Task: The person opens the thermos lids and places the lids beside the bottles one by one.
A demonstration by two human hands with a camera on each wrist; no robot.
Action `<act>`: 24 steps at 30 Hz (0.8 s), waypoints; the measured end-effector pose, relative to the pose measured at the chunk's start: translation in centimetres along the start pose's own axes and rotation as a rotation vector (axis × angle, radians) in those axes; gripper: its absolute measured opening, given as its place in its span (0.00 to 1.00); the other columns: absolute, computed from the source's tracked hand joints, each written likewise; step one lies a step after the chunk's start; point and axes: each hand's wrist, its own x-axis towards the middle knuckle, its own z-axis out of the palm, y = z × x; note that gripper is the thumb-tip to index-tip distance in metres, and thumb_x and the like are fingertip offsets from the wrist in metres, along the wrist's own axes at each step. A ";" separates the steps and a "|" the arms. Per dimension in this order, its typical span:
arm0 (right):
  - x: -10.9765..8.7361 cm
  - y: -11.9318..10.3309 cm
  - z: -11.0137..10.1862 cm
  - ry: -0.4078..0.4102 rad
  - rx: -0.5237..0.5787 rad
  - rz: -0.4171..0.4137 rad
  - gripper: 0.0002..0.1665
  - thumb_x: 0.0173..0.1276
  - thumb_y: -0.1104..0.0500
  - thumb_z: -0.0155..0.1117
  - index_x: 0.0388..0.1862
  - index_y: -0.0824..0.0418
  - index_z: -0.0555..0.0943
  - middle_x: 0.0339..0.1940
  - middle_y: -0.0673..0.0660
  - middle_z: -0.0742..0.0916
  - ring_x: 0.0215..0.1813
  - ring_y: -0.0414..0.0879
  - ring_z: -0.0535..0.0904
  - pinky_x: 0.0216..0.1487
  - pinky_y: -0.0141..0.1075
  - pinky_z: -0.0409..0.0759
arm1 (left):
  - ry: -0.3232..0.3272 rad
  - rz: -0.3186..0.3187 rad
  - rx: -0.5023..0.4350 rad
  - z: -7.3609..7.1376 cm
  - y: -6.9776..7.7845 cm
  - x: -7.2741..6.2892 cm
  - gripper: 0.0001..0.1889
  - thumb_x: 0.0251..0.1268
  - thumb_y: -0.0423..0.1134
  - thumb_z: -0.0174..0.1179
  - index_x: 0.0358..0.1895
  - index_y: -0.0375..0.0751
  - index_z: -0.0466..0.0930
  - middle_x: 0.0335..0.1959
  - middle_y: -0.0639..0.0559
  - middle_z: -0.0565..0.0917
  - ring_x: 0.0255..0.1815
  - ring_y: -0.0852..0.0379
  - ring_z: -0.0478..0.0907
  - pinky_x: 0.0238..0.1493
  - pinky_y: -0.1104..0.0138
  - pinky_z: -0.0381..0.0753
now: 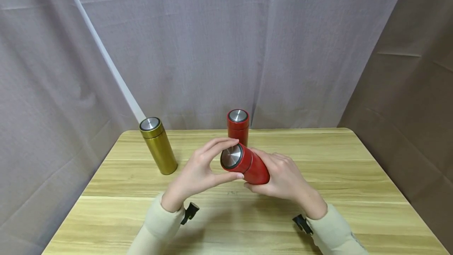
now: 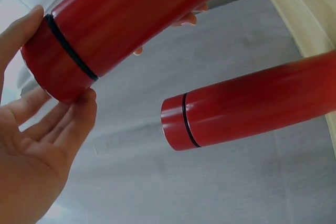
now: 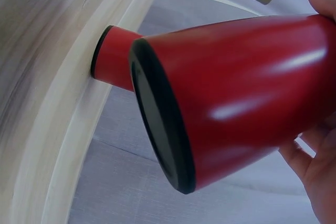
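A red thermos with a steel-topped lid is held tilted above the table, its lid toward the left. My right hand grips its body from the right side. Thumb and fingers of my left hand pinch around the lid, just past the black ring seen in the left wrist view. In the right wrist view the black base faces the camera, lifted off the wood. Behind it stands a second red thermos, upright, its lower part hidden in the head view.
A gold thermos stands upright at the left of the wooden table. Grey cloth hangs behind the table's far edge, and a brownish cloth on the right. Black straps circle both sleeves near the wrists.
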 end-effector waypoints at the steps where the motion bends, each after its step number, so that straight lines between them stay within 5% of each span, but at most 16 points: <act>1: 0.0 0.0 0.0 -0.001 -0.004 0.003 0.50 0.42 0.38 0.82 0.63 0.59 0.78 0.40 0.50 0.89 0.30 0.42 0.81 0.30 0.39 0.82 | 0.011 -0.008 0.012 0.1 0.0 0.0 0.38 0.49 0.44 0.81 0.66 0.43 0.76 0.62 0.52 0.79 0.62 0.56 0.77 0.63 0.65 0.76; 14: 0.1 -0.2 0.1 -0.003 -0.010 0.017 0.49 0.44 0.37 0.80 0.64 0.58 0.77 0.40 0.48 0.89 0.29 0.42 0.80 0.29 0.38 0.81 | 0.151 -0.066 0.179 1.0 0.2 -0.1 0.32 0.51 0.56 0.77 0.57 0.45 0.80 0.50 0.57 0.82 0.50 0.62 0.81 0.51 0.68 0.82; 24: -0.1 0.0 0.4 0.039 -0.012 0.018 0.50 0.40 0.39 0.82 0.62 0.58 0.78 0.37 0.49 0.89 0.27 0.42 0.80 0.27 0.38 0.80 | 0.065 -0.104 0.142 0.6 0.2 -0.1 0.36 0.53 0.54 0.77 0.63 0.44 0.76 0.55 0.56 0.79 0.56 0.59 0.79 0.56 0.63 0.81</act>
